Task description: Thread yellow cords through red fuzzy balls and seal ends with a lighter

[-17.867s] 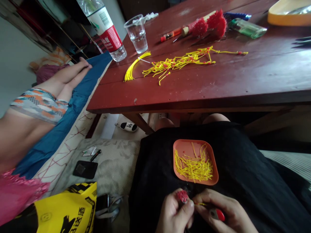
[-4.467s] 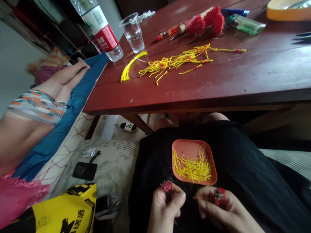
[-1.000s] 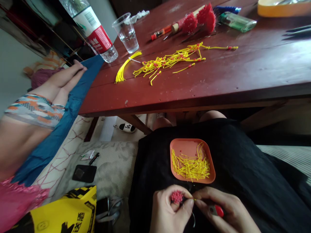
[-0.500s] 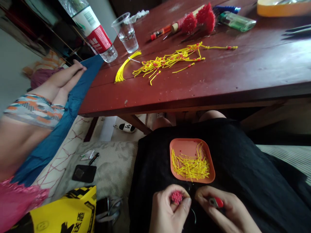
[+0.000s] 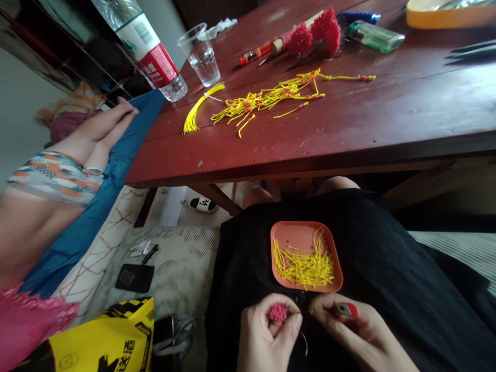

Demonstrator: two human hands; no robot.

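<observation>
Close to my lap, my left hand (image 5: 263, 336) is curled around a cluster of small pinkish-red pieces (image 5: 278, 313), its thumb and forefinger pressed together. A thin pale strand (image 5: 304, 343) trails below that pinch. My right hand (image 5: 360, 336) is closed around what looks like a red lighter (image 5: 347, 310) with a metal end. A speck of yellow shows at its thumb and fingertip, too small to make out. Just beyond both hands, an orange tray (image 5: 277, 227) rests on the black cloth (image 5: 387, 258) over my lap, holding many short yellow cords (image 5: 306, 266).
On the dark red table (image 5: 349, 124) lie knotted yellow cords (image 5: 267, 98), a tied yellow bundle (image 5: 201, 108), red bristly clusters (image 5: 327, 31) and a green lighter (image 5: 375, 36). A water cup (image 5: 203, 59) and bottle (image 5: 155, 57) stand left. Another person (image 5: 58, 175) lies beyond.
My hands have shifted only slightly; the right wrist has turned a little, and the pale strand hangs a bit further left. Both keep their hold.
</observation>
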